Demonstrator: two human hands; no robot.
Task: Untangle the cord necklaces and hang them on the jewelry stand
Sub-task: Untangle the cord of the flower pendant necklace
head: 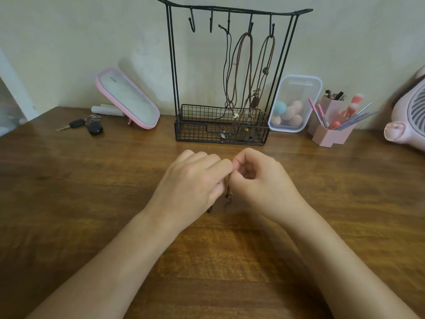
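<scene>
Together, left hand (193,180) and right hand (262,180) pinch one cord necklace (228,195) — brown.

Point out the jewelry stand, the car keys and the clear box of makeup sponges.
jewelry stand (197,134), head view, front mesh wall of its basket.
car keys (94,128), head view, the black fob.
clear box (299,87), head view, bare upper wall above the sponges.

Looks like someone's dressing table at home: wooden worktop (92,180) with a pink mirror (127,99), car keys (84,126), makeup sponges (288,115), brush holder (331,134) and jewelry stand (230,12).
</scene>
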